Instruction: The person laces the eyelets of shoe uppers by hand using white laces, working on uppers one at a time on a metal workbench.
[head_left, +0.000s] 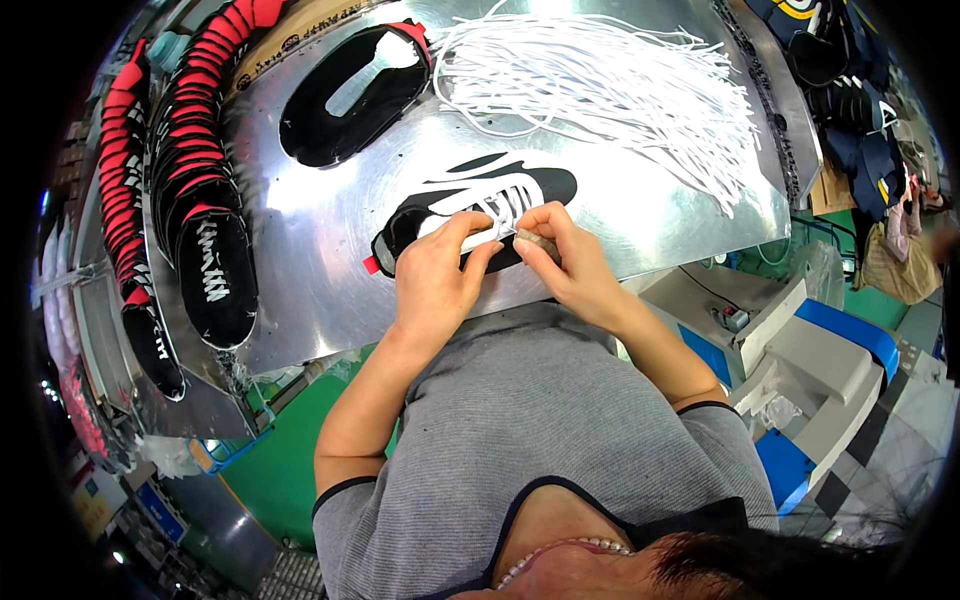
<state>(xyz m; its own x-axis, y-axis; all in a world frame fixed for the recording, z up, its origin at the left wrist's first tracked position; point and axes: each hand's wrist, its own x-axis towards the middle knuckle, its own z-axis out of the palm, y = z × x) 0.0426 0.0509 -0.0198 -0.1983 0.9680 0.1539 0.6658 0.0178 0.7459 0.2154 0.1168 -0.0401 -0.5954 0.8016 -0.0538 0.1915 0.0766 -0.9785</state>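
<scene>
A black and white shoe upper lies on its side on the metal table, with its red tab towards the left. White shoelace crosses its eyelet area in several rows. At the lacing, my left hand has thumb and index finger closed on the lace. My right hand pinches the lace just beside it, the fingertips of both hands almost meeting. A greyish band wraps a finger of the right hand. The fingers cover part of the lacing and the shoe's near side.
A big bundle of loose white laces spreads across the table's far right. Behind the shoe lies a black piece with a pale brush-shaped tool on it. Long rows of nested black-and-red uppers line the left. A grey-and-blue machine stands at right.
</scene>
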